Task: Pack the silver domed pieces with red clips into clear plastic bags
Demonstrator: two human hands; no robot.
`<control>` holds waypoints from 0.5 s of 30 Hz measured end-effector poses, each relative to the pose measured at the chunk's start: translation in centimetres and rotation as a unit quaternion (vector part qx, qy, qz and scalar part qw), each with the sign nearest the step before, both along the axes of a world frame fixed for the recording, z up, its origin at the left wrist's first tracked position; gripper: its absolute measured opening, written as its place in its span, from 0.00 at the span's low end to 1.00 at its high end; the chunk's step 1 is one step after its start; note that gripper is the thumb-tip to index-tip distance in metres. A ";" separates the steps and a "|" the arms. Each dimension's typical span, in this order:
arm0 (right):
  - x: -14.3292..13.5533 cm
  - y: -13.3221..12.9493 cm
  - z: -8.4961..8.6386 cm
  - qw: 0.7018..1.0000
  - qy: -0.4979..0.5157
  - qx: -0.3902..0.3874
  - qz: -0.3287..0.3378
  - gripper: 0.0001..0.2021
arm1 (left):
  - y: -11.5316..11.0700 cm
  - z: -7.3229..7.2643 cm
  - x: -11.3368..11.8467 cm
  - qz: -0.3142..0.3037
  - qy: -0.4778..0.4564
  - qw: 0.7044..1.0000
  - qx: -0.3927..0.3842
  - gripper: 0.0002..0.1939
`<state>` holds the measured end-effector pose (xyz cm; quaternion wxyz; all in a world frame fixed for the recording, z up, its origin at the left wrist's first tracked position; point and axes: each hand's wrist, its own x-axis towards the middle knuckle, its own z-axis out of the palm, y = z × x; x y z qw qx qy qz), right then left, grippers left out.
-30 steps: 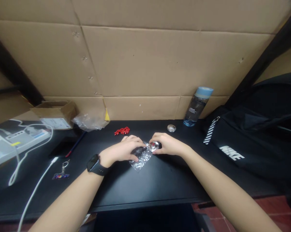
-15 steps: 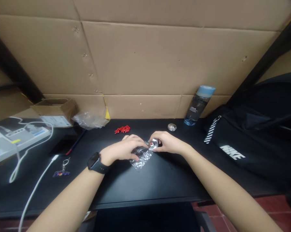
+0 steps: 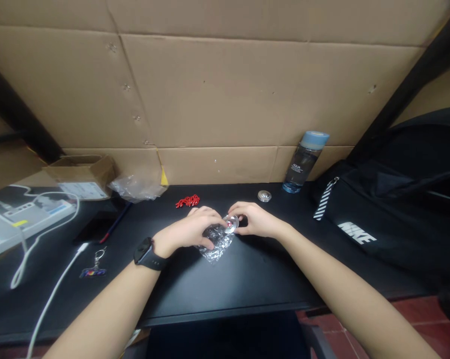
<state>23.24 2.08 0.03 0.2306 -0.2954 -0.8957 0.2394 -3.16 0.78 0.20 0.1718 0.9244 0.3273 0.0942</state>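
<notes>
My right fingers (image 3: 242, 230) grip the shiny disc (image 3: 231, 225), its face showing fuller than before, my left fingers (image 3: 208, 243) hold crinkled plastic (image 3: 215, 253).

Looking in remotely from my end, the pair of arms I get on the head cam is about as plain as it comes. Left forearm (image 3: 109, 304) and right forearm (image 3: 340, 294) are both bare for the whole stretch I can see, and the left hand (image 3: 195, 231) and right hand (image 3: 260, 221) are bare too. Only real hardware is a black smartwatch (image 3: 143, 251) on the left wrist: chunky, rounded-rectangle case, dark glossy face, wide smooth black strap (image 3: 156, 261) with a few tiny dots that look like holes. Too small for me to make out any markings, tbh.
</notes>
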 end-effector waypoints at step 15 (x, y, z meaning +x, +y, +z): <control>-0.6 -0.1 -1.0 0.985 0.095 -0.142 -0.012 0.18 | 0.1 0.5 -0.7 -0.001 -0.032 0.999 0.005 0.29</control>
